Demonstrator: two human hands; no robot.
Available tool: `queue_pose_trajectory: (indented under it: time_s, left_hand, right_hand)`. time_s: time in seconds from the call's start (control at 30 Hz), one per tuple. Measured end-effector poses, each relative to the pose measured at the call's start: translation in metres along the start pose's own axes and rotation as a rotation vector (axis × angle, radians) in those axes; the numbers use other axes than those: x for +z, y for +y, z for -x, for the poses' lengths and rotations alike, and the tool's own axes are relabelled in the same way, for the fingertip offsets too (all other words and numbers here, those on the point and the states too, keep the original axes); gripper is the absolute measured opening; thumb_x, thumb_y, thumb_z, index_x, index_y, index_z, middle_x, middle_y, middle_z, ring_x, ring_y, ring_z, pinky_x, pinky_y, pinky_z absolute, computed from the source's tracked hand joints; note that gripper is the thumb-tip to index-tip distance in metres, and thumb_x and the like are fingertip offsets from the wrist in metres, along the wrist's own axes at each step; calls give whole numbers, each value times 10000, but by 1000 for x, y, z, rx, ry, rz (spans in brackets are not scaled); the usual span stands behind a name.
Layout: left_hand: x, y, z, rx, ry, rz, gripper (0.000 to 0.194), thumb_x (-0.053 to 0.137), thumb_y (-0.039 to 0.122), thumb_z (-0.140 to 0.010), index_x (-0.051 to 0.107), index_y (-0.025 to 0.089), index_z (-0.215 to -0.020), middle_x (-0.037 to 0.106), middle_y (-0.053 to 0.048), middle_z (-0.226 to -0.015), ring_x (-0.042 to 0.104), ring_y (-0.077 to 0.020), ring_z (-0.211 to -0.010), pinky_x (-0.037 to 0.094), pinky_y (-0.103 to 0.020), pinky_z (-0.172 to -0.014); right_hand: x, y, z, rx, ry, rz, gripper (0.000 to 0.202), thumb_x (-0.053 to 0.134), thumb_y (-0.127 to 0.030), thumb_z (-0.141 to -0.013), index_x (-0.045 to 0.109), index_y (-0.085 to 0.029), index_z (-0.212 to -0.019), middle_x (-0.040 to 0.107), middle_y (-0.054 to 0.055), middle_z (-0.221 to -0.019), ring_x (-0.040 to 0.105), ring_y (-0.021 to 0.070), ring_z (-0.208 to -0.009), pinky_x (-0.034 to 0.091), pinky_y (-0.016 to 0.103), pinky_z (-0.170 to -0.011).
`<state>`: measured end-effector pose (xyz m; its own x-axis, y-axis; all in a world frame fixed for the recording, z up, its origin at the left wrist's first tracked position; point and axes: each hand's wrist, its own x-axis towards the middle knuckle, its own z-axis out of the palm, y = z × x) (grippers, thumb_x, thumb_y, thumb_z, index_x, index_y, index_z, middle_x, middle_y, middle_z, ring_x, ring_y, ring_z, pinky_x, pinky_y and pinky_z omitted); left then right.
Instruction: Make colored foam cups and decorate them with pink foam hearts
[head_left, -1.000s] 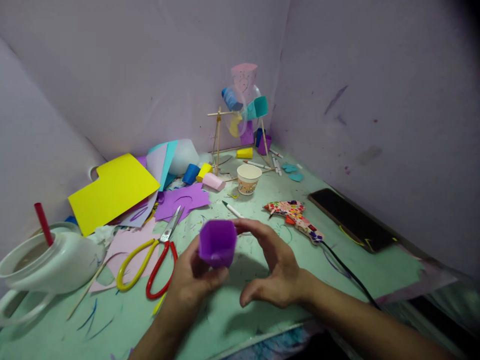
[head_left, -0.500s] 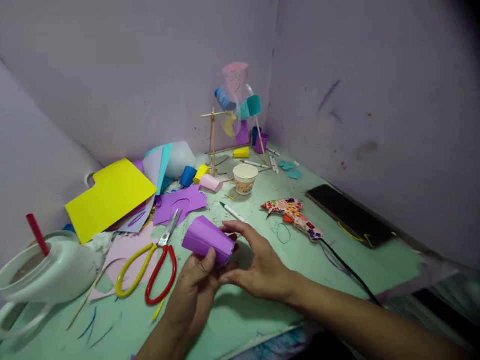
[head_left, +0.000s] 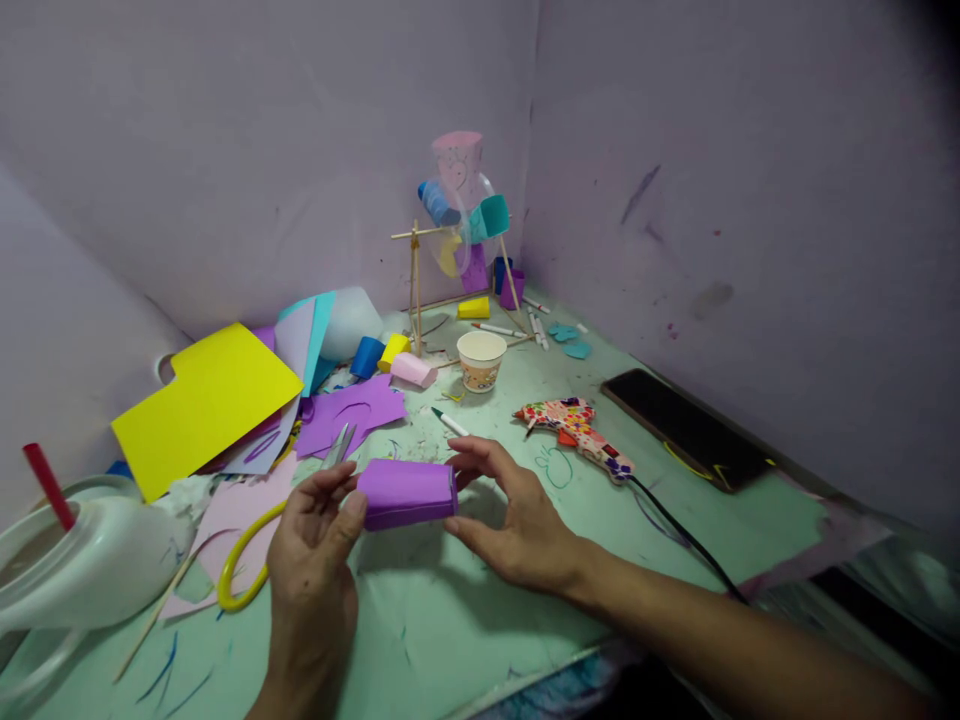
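A purple paper cup (head_left: pixel 409 494) lies on its side in the air between my two hands, above the green tabletop. My left hand (head_left: pixel 319 530) grips its left end, thumb on the near side. The fingers of my right hand (head_left: pixel 506 510) curl round the narrower right end, with fingertips above and thumb below. Behind my left hand are scissors (head_left: pixel 244 560), whose red handle is hidden. Purple cut paper (head_left: pixel 382 405) lies just beyond the cup, and a green-tipped marker (head_left: pixel 450 422) is beyond my right hand.
A floral glue gun (head_left: pixel 577 430) with a black cord lies right of my hands, near a phone (head_left: pixel 682 425). A small printed cup (head_left: pixel 481 365) stands before a stick-framed wheel (head_left: pixel 457 215) carrying coloured cups. Yellow paper (head_left: pixel 210 405) and a white pot (head_left: pixel 112 555) occupy the left.
My left hand has shifted left and up to the cup's other end, covering part of the scissors. The purple cup has turned more level. The view has moved slightly right.
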<state>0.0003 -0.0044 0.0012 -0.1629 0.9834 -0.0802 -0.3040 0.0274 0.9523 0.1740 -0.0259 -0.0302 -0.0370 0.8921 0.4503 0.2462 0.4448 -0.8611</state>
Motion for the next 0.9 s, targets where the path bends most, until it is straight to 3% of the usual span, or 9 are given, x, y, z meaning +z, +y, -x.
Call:
queue_pose_trajectory:
  time_s: [0.13, 0.33, 0.4, 0.5, 0.63, 0.77, 0.9]
  left_hand:
    - [-3, 0, -3, -81, -104, -160, 262, 812, 325, -574, 701, 167, -751, 649, 16, -656, 578, -130, -659, 460, -198, -611]
    - [1, -2, 1, -203, -116, -148, 285, 818, 301, -562, 747, 146, -791, 692, -26, -640, 631, -186, -661, 505, -268, -630]
    - [-1, -4, 0, -252, -139, -92, 299, 815, 302, -569, 747, 142, -812, 703, -40, -662, 647, -200, -685, 517, -285, -641]
    - [-3, -8, -1, -261, -161, -81, 302, 813, 294, -581, 745, 136, -830, 710, -45, -677, 657, -202, -716, 523, -292, -687]
    - [1, -7, 1, -293, -194, -49, 316, 810, 297, -588, 736, 139, -851, 713, -42, -689, 662, -206, -699, 526, -324, -717]
    - [4, -4, 2, -344, -241, -23, 337, 815, 309, -572, 729, 127, -843, 702, -51, -662, 656, -213, -663, 527, -327, -664]
    - [0, -6, 2, -315, -259, -50, 345, 819, 303, -562, 719, 118, -835, 689, -53, -647, 632, -187, -611, 507, -293, -618]
  right_hand:
    - [0, 3, 1, 17, 8, -23, 584, 666, -159, -697, 418, -186, -1226, 617, 82, -1007, 622, 202, -895, 503, 387, -824]
    - [-4, 1, -2, 88, -86, -52, 705, 769, -232, -638, 432, -201, -1256, 624, 107, -1110, 601, 236, -1010, 453, 445, -919]
    - [-6, 1, -4, 144, -83, -182, 601, 746, -306, -683, 485, -196, -1213, 625, 110, -1123, 601, 229, -1012, 454, 442, -919]
    - [-8, 5, -6, 328, -63, -480, 335, 640, -378, -795, 601, -179, -1061, 656, 84, -1026, 634, 171, -876, 509, 361, -808]
    - [-8, 12, -8, 595, -164, -716, 357, 775, -355, -661, 674, -164, -945, 666, 20, -792, 621, 118, -646, 533, 274, -621]
    - [-7, 10, -9, 671, -161, -799, 387, 842, -289, -547, 692, -175, -886, 665, 0, -756, 627, 122, -612, 534, 237, -518]
    - [-6, 8, -10, 683, -179, -786, 413, 854, -264, -522, 692, -168, -890, 676, -4, -696, 636, 124, -562, 531, 229, -482]
